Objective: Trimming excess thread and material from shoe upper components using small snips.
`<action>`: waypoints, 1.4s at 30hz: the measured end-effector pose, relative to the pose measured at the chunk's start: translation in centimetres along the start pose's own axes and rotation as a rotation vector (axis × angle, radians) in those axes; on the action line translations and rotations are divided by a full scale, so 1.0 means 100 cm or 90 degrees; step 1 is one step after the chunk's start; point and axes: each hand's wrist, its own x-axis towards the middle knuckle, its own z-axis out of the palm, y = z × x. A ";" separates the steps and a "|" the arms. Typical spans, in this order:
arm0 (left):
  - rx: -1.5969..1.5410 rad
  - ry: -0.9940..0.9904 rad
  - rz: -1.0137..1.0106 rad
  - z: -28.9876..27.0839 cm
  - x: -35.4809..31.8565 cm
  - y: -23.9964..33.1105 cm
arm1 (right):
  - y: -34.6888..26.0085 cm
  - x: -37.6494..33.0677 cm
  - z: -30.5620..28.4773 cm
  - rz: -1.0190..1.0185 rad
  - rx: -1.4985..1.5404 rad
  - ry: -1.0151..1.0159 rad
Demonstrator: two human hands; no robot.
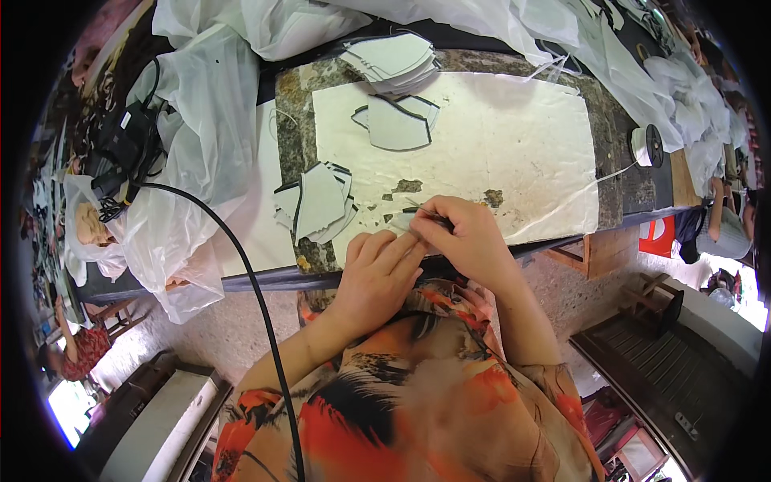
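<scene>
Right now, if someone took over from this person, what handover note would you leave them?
Left hand: flat at the near table edge, pinning a small white cut piece.
Right hand: pinching a thin dark tool at that same piece.
Stacks of white dark-edged pieces: one to the left, one mid-board, one at the far edge.
All sit on a white worn work sheet. A spool with its thread stands at the right.
Done or left: the piles cannot be told apart as finished or unfinished.

The small grey piece [401, 222] is mostly hidden beneath both hands' fingers [385, 245], its shape impossible to tell.
</scene>
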 end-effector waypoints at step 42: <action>0.106 -0.004 -0.099 -0.002 0.003 0.003 | 0.009 -0.003 -0.011 -0.060 -0.219 0.107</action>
